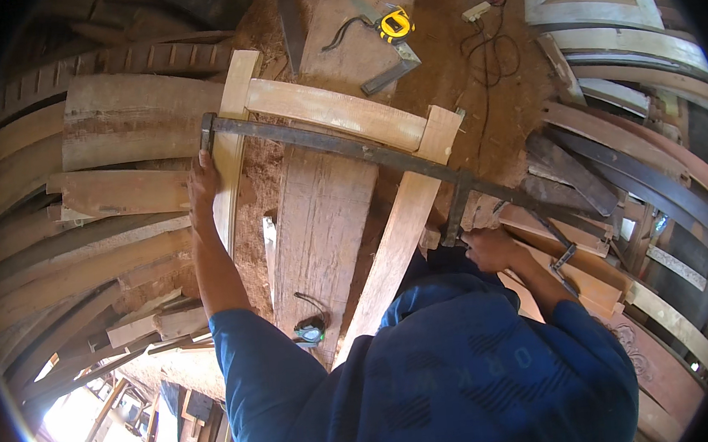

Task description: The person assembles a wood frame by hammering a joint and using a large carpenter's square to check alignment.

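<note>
A long dark metal bar clamp [340,145] lies across a pale wooden frame, which has two long side rails [401,242] and a crosspiece [334,110] between them near the far end. My left hand [202,181] is closed around the clamp's end jaw, beside the left rail. To the right of the right rail, my right hand [487,250] is closed at the lower end of the sliding jaw [456,210]. Its fingers seem to be on the clamp's screw end, though the small part in them is partly hidden.
Beneath the frame runs a wide, worn plank [321,215]. A tape measure [310,329] lies on it; a yellow tape measure [395,25] and a try square [393,70] lie farther off. Stacked boards [129,118] line the left, more timber [611,133] the right. A cable [486,52] trails over the floor.
</note>
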A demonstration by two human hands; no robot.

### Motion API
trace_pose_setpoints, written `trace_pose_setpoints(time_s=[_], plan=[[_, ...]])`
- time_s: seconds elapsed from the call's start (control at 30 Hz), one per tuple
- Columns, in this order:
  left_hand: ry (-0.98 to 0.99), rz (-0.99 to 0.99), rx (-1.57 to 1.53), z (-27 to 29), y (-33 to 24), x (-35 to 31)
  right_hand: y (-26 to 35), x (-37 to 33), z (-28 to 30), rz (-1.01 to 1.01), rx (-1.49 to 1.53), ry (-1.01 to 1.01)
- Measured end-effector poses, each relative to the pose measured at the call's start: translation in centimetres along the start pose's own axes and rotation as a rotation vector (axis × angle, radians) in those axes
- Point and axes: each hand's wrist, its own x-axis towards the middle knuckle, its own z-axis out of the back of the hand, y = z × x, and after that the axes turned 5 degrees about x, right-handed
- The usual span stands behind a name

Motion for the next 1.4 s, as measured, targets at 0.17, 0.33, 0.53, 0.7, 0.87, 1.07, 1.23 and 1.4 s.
trace_pose_setpoints(time_s=[0.17, 0.33, 0.53, 0.7, 0.87, 1.07, 1.23, 1.4], plan=[[-0.027, -0.055, 0.003, -0.1, 1.0, -0.2, -0.6, 0.8, 2.4, 0.121, 0.217, 0.035], [-0.021, 0.037, 0.152, -0.8, 0.3, -0.8, 0.6, 4.7, 0.9, 0.037, 1.622, -0.347], [-0.141, -0.111, 0.032, -1.1, 1.9, -0.3, 4.8, 6.8, -1.7, 0.133, 1.64, -0.8], [-0.096, -0.083, 0.0, -0.4, 1.3, -0.5, 5.1, 6.4, -2.9, 0.112, 1.523, -0.782], [-0.104, -0.062, 0.031, -0.3, 1.3, -0.4, 4.8, 6.0, -2.9, 0.085, 1.527, -0.76], [0.025, 0.027, 0.061, -0.1, 1.9, 0.9, 4.7, 6.2, -1.7, 0.137, 1.422, -0.768], [-0.037, 0.003, 0.03, -0.2, -0.3, 0.7, 3.9, 6.5, -2.1, 0.138, 1.498, -0.789], [-0.086, -0.114, -0.021, -1.0, 2.2, 1.2, 3.9, 5.0, -1.7, 0.088, 1.42, -0.73]])
